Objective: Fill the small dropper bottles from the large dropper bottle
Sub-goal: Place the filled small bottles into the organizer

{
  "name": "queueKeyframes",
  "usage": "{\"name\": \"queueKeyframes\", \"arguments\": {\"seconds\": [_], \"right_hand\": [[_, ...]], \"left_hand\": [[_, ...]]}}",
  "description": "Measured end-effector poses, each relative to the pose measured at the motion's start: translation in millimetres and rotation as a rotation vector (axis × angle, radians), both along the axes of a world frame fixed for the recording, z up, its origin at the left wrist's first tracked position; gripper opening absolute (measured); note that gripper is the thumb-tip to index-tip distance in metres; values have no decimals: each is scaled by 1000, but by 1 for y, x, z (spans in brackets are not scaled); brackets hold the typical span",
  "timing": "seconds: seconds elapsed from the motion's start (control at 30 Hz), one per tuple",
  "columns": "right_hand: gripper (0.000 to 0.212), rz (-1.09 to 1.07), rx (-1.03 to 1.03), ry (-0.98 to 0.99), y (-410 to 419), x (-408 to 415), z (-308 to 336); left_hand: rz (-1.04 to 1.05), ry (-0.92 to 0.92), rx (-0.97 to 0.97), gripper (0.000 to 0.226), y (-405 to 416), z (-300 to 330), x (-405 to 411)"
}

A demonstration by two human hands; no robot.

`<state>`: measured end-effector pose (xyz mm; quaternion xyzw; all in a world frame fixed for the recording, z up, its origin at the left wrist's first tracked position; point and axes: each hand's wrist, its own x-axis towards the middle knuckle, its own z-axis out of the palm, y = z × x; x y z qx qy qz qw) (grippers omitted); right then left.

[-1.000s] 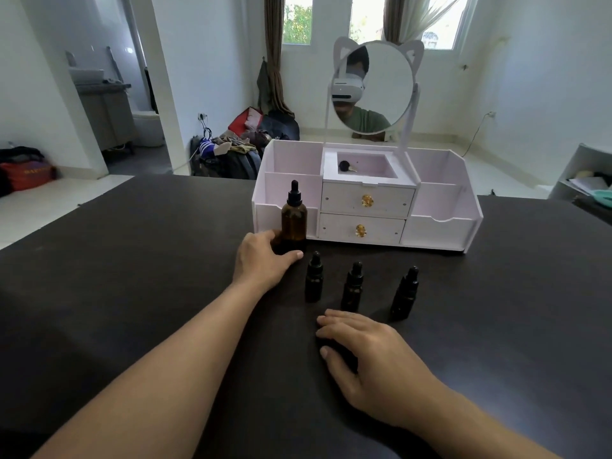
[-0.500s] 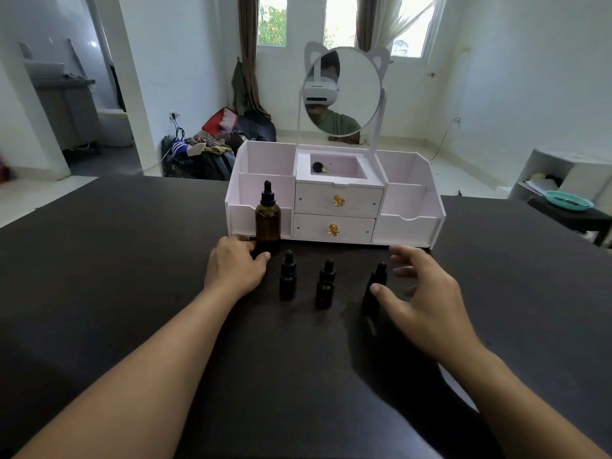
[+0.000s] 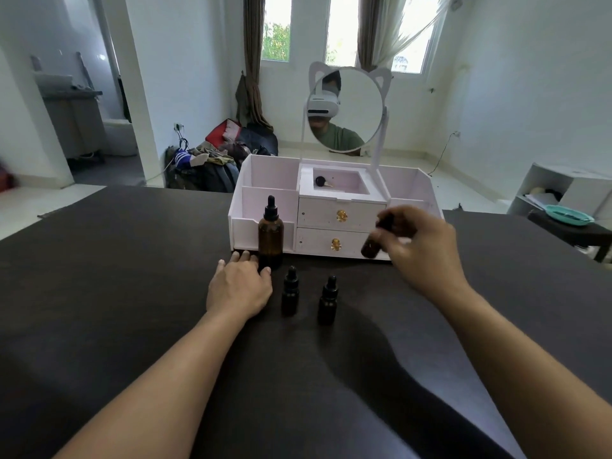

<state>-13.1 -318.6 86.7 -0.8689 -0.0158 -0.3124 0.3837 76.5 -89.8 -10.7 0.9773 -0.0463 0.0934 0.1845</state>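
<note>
The large amber dropper bottle (image 3: 271,235) stands upright on the dark table (image 3: 132,293), in front of the white organizer. My left hand (image 3: 240,286) lies flat on the table, its fingers touching the bottle's base. Two small dark dropper bottles (image 3: 290,294) (image 3: 328,299) stand upright side by side just right of that hand. My right hand (image 3: 420,251) holds a third small bottle (image 3: 372,245) lifted above the table and tilted, in front of the organizer's lower drawer. Its cap is partly hidden by my fingers.
A white desk organizer (image 3: 265,180) with two gold-knobbed drawers and a cat-ear mirror (image 3: 346,109) stands at the table's far side. A loose dropper bulb (image 3: 321,181) lies in its top tray. A side table with a teal dish (image 3: 568,216) stands at the right.
My right hand has picked up the rightmost small bottle and lifted it off the table toward the organizer. My left hand has stayed by the large bottle's base.
</note>
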Motion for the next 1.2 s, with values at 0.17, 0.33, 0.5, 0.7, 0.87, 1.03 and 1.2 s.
{"name": "queueKeyframes", "arguments": {"seconds": [0.17,0.33,0.5,0.7,0.87,1.03,1.2], "right_hand": [[20,-2,114,-92,0,44,48],[34,-63,89,-74,-5,91,65],[13,-116,-115,29,-12,117,56],[20,-154,-202,174,-21,129,45],[18,-140,-275,230,-22,129,41],[29,-123,-276,258,-25,133,43],[44,-107,-277,284,-25,135,42]], "left_hand": [[-23,8,6,48,1,0,-1],[-16,-12,26,47,0,1,-2],[-11,-22,39,47,1,-1,0],[-7,-25,63,48,2,-4,3],[-2,-22,63,48,2,-6,4],[-2,-33,51,47,2,-4,3],[1,-31,48,48,2,-3,1]]}}
